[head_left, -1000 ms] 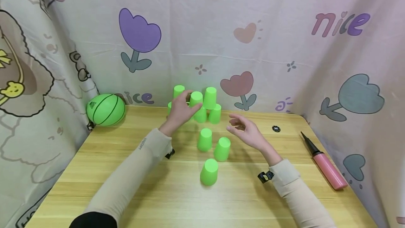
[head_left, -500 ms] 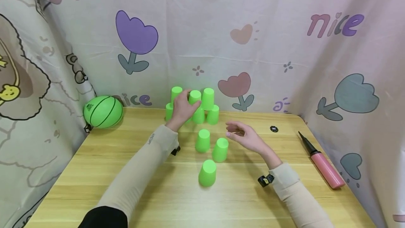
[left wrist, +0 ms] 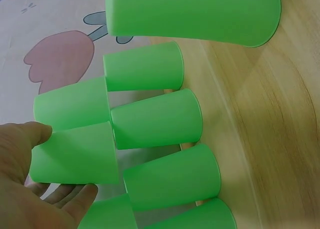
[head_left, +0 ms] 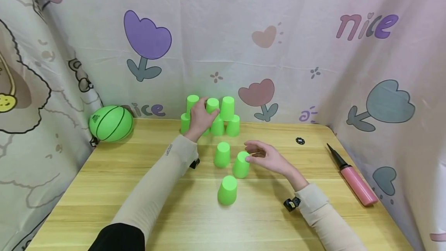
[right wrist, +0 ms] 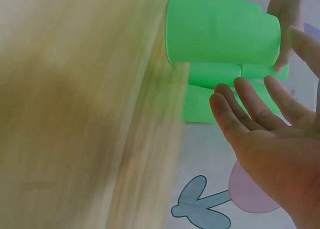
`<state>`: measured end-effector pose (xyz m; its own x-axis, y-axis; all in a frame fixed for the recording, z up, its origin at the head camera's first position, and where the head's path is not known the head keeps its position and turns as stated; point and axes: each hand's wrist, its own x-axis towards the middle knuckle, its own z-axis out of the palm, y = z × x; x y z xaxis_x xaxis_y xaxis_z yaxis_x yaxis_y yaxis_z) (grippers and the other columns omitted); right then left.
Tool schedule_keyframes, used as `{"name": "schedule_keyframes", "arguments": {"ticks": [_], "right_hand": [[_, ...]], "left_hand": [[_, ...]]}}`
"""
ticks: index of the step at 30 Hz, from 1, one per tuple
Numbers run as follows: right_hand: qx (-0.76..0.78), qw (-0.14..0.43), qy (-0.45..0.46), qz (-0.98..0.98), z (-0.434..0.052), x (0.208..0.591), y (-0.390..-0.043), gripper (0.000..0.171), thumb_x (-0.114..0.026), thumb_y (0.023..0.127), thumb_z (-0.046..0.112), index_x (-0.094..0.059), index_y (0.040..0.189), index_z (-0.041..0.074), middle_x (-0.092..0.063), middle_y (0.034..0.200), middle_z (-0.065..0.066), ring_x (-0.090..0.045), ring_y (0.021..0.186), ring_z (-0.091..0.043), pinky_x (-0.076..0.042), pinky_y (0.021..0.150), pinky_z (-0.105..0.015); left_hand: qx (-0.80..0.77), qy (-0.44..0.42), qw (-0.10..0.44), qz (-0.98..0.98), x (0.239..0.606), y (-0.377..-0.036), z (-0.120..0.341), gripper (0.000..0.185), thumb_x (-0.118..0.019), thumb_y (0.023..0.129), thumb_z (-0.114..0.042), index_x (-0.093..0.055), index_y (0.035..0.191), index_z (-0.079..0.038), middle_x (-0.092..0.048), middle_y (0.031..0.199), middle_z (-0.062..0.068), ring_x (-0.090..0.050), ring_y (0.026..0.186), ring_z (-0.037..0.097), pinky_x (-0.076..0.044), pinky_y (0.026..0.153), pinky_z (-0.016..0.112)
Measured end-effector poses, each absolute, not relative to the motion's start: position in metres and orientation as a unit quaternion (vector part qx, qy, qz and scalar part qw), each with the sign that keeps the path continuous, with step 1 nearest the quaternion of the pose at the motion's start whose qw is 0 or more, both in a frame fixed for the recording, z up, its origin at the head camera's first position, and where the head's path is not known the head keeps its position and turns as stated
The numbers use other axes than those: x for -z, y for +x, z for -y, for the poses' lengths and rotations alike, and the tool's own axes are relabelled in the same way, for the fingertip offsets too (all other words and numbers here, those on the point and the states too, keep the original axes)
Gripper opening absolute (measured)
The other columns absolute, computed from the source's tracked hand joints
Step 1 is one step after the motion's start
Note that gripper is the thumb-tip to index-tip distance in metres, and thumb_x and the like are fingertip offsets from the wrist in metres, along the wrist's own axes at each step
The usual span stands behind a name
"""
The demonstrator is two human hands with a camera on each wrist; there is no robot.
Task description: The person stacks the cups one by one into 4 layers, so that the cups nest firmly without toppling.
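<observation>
My left hand (head_left: 200, 120) pinches a green cup (left wrist: 75, 156) between thumb and fingers, in the upper row of an upside-down cup stack at the table's back. Touching it on one side is another upper cup (head_left: 228, 107); a third upper cup (head_left: 192, 103) stands on the left. The lower row holds several cups, such as the right end cup (head_left: 233, 126); my hand hides some. My right hand (head_left: 267, 158), fingers spread in the right wrist view, is beside a single cup (head_left: 240, 165). Two more single cups stand nearby, one behind (head_left: 222, 155) and one in front (head_left: 227, 191).
A green ball (head_left: 111, 124) sits at the table's back left corner. On the right lie a black chip (head_left: 300, 141) and a pink hand pump (head_left: 358, 185) with a black nozzle. A printed curtain (head_left: 209, 30) hangs behind the wooden table (head_left: 278, 227).
My right hand has moved down and left, closer to the single cup on the right. The left hand stays at the upper-row cup, its forearm shifted slightly right. The view has shifted slightly.
</observation>
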<state>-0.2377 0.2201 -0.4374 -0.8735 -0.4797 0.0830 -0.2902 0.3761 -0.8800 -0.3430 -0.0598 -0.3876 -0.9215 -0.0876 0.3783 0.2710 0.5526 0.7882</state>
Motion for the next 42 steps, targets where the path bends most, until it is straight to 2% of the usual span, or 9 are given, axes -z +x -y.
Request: {"name": "schedule_keyframes", "arguments": {"ticks": [10,14,22,30,42], "right_hand": [[0.492,0.105,-0.233,-0.832,-0.218,0.442,-0.237,0.059,-0.077,0.097,0.02,-0.055,0.149,0.004,-0.063,0.144,-0.023,-0.063,0.132,-0.036,-0.052,0.114,-0.053],[0.491,0.114,-0.237,-0.831,-0.219,0.445,-0.238,0.061,-0.079,0.095,0.02,-0.055,0.148,0.002,-0.067,0.139,-0.016,-0.065,0.128,-0.033,-0.053,0.113,-0.051],[0.479,0.129,-0.245,-0.833,-0.216,0.448,-0.235,0.062,-0.081,0.093,0.022,-0.056,0.146,0.003,-0.069,0.131,-0.013,-0.066,0.121,-0.03,-0.055,0.11,-0.052],[0.468,0.134,-0.251,-0.837,-0.213,0.454,-0.237,0.059,-0.084,0.091,0.022,-0.06,0.142,0.006,-0.071,0.125,-0.01,-0.067,0.115,-0.025,-0.059,0.104,-0.048],[0.458,0.137,-0.258,-0.839,-0.212,0.458,-0.237,0.059,-0.085,0.09,0.022,-0.061,0.142,0.008,-0.071,0.126,-0.008,-0.068,0.116,-0.024,-0.059,0.105,-0.045]], "left_hand": [[0.462,-0.037,0.194,0.865,0.389,-0.349,0.057,0.061,-0.08,0.093,-0.02,-0.055,0.145,-0.001,-0.066,0.139,0.02,-0.061,0.131,0.039,-0.051,0.114,0.05],[0.462,-0.033,0.193,0.865,0.389,-0.351,0.056,0.062,-0.079,0.094,-0.019,-0.053,0.147,0.0,-0.064,0.143,0.021,-0.059,0.134,0.04,-0.049,0.116,0.051],[0.463,-0.031,0.19,0.865,0.392,-0.356,0.054,0.065,-0.079,0.095,-0.018,-0.049,0.151,-0.003,-0.061,0.148,0.02,-0.057,0.138,0.04,-0.048,0.119,0.05],[0.467,-0.038,0.198,0.861,0.391,-0.354,0.053,0.069,-0.079,0.094,-0.013,-0.046,0.154,-0.004,-0.061,0.146,0.022,-0.058,0.136,0.041,-0.05,0.116,0.051],[0.438,-0.057,0.214,0.872,0.381,-0.341,0.057,0.069,-0.079,0.093,-0.01,-0.046,0.153,-0.004,-0.063,0.138,0.025,-0.062,0.127,0.042,-0.056,0.109,0.051]]}}
